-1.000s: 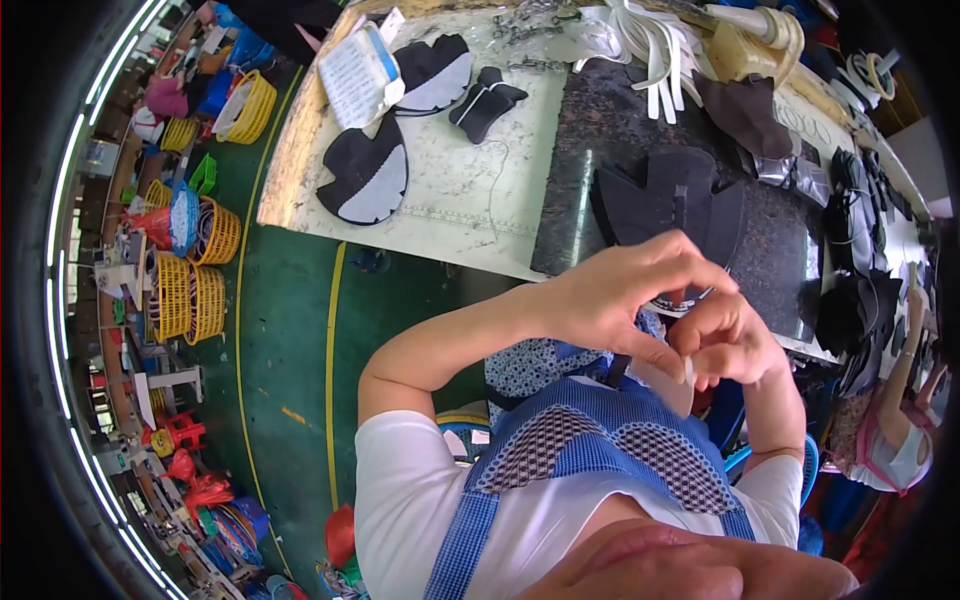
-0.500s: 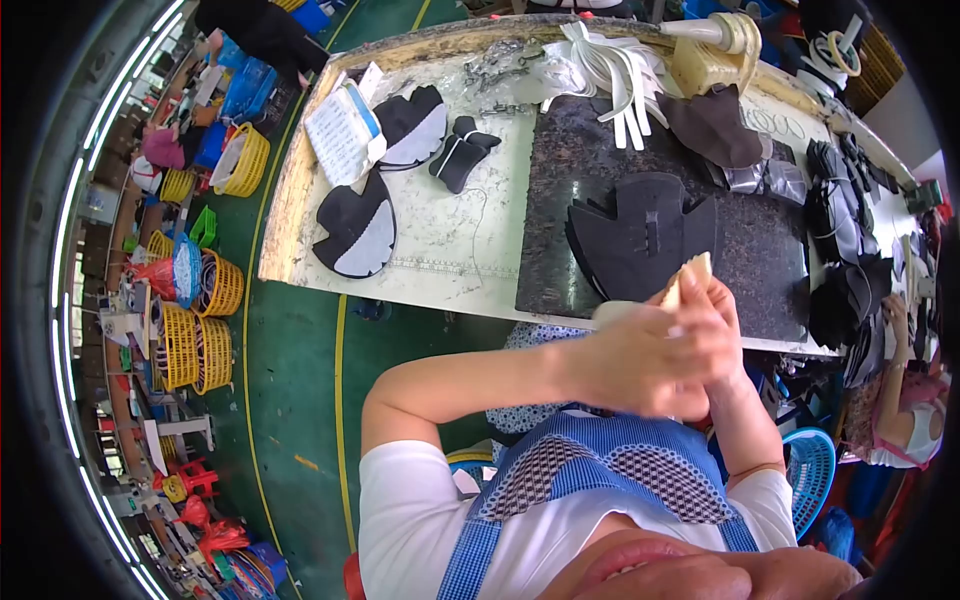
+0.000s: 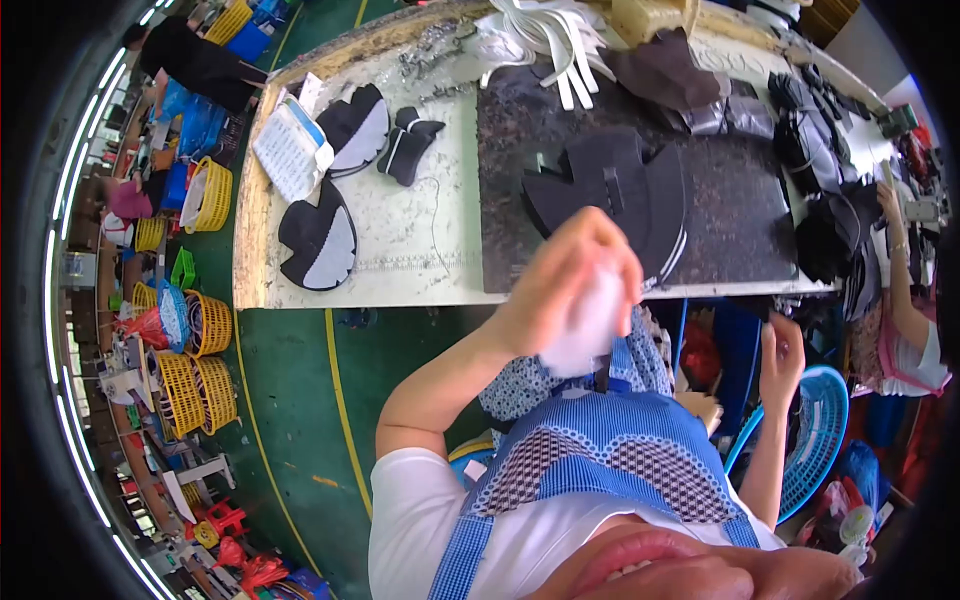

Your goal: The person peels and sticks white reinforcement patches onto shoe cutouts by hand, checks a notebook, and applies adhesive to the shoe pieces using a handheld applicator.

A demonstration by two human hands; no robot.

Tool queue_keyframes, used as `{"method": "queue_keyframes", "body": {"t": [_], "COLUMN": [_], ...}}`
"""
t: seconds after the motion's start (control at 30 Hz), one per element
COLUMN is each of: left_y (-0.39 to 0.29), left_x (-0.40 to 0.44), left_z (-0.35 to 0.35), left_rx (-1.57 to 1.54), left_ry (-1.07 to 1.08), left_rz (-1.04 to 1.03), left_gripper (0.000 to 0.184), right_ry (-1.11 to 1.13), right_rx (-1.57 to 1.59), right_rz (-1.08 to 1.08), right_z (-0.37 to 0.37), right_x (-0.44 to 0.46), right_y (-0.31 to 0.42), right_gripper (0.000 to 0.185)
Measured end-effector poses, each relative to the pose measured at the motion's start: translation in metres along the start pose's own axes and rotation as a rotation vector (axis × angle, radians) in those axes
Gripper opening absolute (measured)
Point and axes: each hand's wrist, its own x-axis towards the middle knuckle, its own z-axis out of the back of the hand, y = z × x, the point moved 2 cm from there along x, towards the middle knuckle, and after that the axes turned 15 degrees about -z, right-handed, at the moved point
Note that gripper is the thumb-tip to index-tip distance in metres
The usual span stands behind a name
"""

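My left hand [image 3: 575,285] is raised in front of the table's front edge, its fingers closed round a blurred white piece [image 3: 588,325]. Beyond it on the dark stone slab [image 3: 735,215] lies a stack of black fabric pieces [image 3: 615,180]. Lower and further right, my right hand [image 3: 783,362] is beside a blue basket [image 3: 822,440]. Its fingers are curled together just under the table edge near something dark, and what they pinch is too small to make out.
Black-and-grey pieces [image 3: 322,240], a small black bundle [image 3: 408,148] and a written pad [image 3: 290,150] lie on the table's left. White strips [image 3: 560,50] and brown fabric [image 3: 672,72] are at the back. Black pieces [image 3: 835,220] and a co-worker's arm [image 3: 905,285] are at right.
My hands have moved apart: the left is still up with the white piece, while the right has gone right and down, towards the basket. The whole view has also shifted.
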Motion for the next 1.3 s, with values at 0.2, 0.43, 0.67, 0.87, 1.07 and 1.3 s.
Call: {"method": "queue_keyframes", "body": {"t": [0.2,0.43,0.67,0.87,1.07,1.3], "left_y": [0.017,0.014,0.005,0.040,0.033,0.073], "left_x": [-0.011,-0.084,0.017,0.007,0.010,-0.028], "left_z": [-0.020,0.031,0.046,0.082,0.070,0.040], "left_rx": [0.838,0.438,0.850,0.916,1.421,1.572], "left_ry": [0.350,0.126,-0.131,-0.102,0.043,0.683], "left_rz": [-0.147,0.677,-0.001,0.099,0.126,-0.103], "left_gripper": [0.033,0.046,0.044,0.041,0.045,0.108], "right_ry": [0.988,1.169,0.683,0.707,0.521,0.287], "right_rx": [0.311,0.295,0.136,-0.039,-0.181,-0.436], "right_rz": [0.184,-0.043,0.247,0.249,0.506,0.568], "right_z": [-0.080,-0.087,-0.103,-0.136,-0.135,-0.117], "right_x": [-0.030,-0.040,0.043,0.063,0.050,0.077], "right_y": [0.158,0.122,0.190,0.157,0.166,0.170], "right_gripper": [0.032,0.030,0.035,0.033,0.025,0.037]}}
